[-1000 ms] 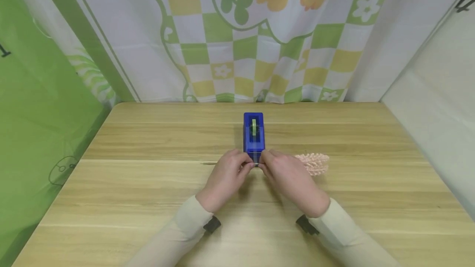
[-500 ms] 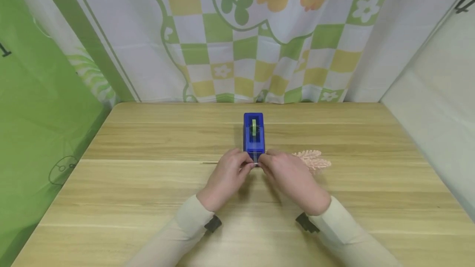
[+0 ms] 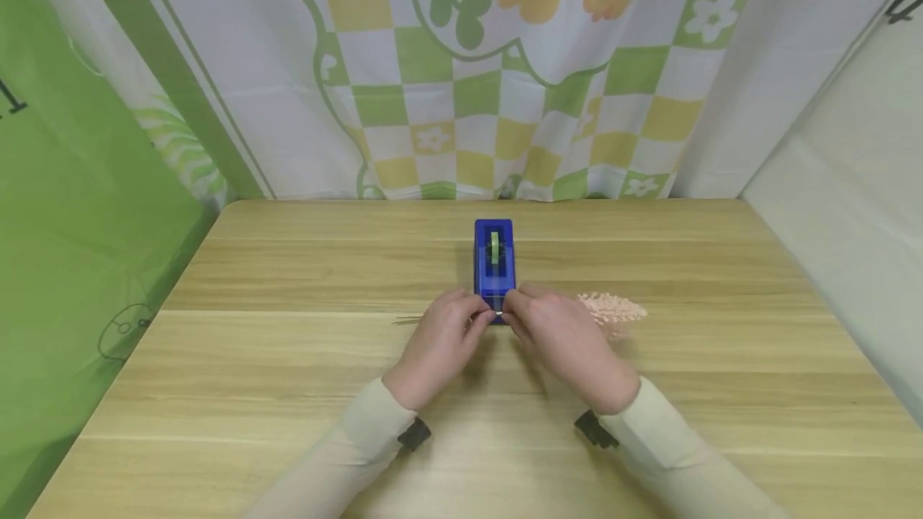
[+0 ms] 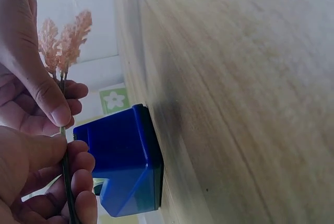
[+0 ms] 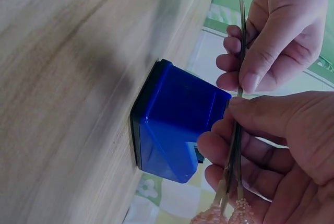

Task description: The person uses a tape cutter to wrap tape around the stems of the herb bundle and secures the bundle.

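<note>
Both hands hold a small bundle of pink artificial flowers (image 3: 613, 308) crosswise in front of a blue tape dispenser (image 3: 496, 283). The left hand (image 3: 441, 347) pinches the thin dark stems (image 4: 68, 182) between thumb and curled fingers, and their bare ends (image 5: 241, 7) stick out past it. Close beside it, the right hand (image 3: 570, 351) pinches the same stems nearer the fluffy heads (image 4: 65, 41). A short pale stretch shows on the stems between the two thumbs. The fingertips are right at the dispenser's front end, overlapping it in the head view.
A green-rimmed tape roll (image 3: 494, 247) sits in the dispenser, which stands on a wooden table (image 3: 324, 263). Behind the table's far edge hangs a checked floral curtain (image 3: 433, 102). Green cloth (image 3: 86, 223) hangs at the left, a pale one (image 3: 851, 183) at the right.
The flower heads have turned and changed their spread, and the stem ends at the left have shifted slightly. Both hands stay in nearly the same place with their pinch kept. The dispenser has not moved.
</note>
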### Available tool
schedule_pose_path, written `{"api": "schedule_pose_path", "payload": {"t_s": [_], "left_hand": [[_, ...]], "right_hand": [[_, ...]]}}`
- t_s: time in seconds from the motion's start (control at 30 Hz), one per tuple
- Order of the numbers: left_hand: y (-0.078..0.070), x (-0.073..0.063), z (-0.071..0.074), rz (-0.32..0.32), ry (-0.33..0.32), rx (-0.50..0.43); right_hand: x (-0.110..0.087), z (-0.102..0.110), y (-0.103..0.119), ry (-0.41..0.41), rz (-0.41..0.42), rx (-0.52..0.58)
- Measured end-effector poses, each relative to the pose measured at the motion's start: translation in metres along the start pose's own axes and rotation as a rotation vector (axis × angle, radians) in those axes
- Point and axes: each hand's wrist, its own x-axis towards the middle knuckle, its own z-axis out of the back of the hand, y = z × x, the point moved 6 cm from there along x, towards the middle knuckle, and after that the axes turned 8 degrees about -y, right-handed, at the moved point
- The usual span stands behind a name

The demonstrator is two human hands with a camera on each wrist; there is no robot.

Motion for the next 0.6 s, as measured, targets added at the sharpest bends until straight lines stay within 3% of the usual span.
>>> {"api": "schedule_pose_path", "payload": {"t_s": [0.37,0.6], "left_hand": [[0.0017,0.0027,0.0,-0.01,-0.033,-0.017],[0.0014,0.0023,0.0009,-0.009,-0.047,-0.028]], "right_hand": [[0.0011,-0.0031,-0.0004,0.033,-0.004,-0.025],[0.0025,-0.0034,-0.0012,0.047,-0.035,0.019]]}}
